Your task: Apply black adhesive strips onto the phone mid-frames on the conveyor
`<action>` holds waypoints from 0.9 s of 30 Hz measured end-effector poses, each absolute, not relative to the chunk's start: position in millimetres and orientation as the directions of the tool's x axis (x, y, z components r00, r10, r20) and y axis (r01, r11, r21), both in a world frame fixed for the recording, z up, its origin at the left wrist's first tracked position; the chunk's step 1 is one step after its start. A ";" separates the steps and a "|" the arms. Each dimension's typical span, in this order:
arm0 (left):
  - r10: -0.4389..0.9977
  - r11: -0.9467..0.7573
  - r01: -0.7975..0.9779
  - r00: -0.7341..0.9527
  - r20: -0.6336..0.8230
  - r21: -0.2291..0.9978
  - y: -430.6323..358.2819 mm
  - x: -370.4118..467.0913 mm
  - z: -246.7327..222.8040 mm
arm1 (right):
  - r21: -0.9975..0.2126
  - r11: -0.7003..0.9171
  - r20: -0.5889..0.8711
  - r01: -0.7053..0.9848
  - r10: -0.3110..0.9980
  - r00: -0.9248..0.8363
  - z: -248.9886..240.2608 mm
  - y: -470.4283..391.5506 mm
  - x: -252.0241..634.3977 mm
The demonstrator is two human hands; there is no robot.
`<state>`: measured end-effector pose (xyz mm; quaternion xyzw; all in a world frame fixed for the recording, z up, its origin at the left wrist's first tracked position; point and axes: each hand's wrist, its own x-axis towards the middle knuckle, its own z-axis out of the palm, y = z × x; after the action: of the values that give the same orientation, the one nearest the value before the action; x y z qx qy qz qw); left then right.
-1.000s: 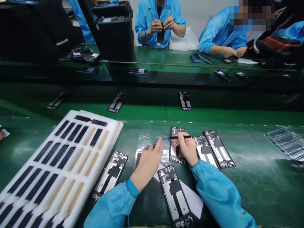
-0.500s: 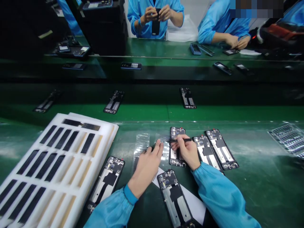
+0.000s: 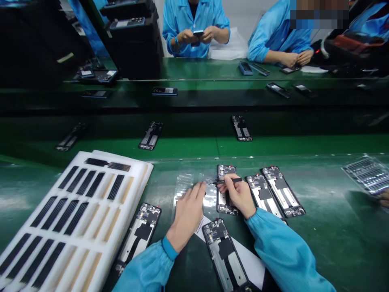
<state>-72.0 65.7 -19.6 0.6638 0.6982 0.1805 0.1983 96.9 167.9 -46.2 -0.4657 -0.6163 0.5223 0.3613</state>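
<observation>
My right hand (image 3: pixel 238 194) grips black tweezers (image 3: pixel 233 181), their tip pointing left over a clear plastic sheet (image 3: pixel 210 201). Stretched out flat, my left hand (image 3: pixel 188 209) rests on the clear sheets, its fingertips close to the tweezer tip. Any small piece at that tip is too small to make out. Beneath my right hand lies an opened phone body (image 3: pixel 226 170), partly covered. Another opened phone (image 3: pixel 225 255) is nearer to me, on top of a white paper sheet (image 3: pixel 251 263). To the right, two phones (image 3: pixel 281 190) (image 3: pixel 263 194) lie side by side.
On the left, a white foam tray (image 3: pixel 138 174) holds black strips in slots, with a phone (image 3: pixel 139 231) beside it. Phones (image 3: pixel 151 136) (image 3: pixel 241 128) lie on the green strip beyond. Another person's hand (image 3: pixel 384 198) is near a clear sheet (image 3: pixel 369 174). Co-workers (image 3: pixel 196 24) sit opposite.
The view has shifted slightly. My left fingers have drawn back a little, while the tweezers stay almost in place. Opposite, a co-worker lowered and tilted a phone; another person's hand appeared at the right edge.
</observation>
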 end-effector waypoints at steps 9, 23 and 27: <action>0.873 0.432 -0.583 0.079 -0.481 0.688 66.8 -80.4 -2.6 | -0.992 -0.085 -0.045 -0.097 0.934 -0.353 -31.1 155.6 95.3; 0.907 0.414 -0.600 0.215 -0.361 0.684 62.2 -81.0 -0.3 | -0.994 -0.049 -0.005 -0.096 0.910 -0.414 -20.0 137.9 92.4; 0.906 0.422 -0.586 0.239 -0.351 0.692 62.2 -81.4 -0.6 | -0.998 -0.045 -0.020 -0.051 0.909 -0.417 -17.0 137.6 92.7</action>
<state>-81.4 62.2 -0.6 0.2153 0.3716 0.4925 0.7570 92.7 137.6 -17.0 -0.3751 -0.5715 0.6179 0.3884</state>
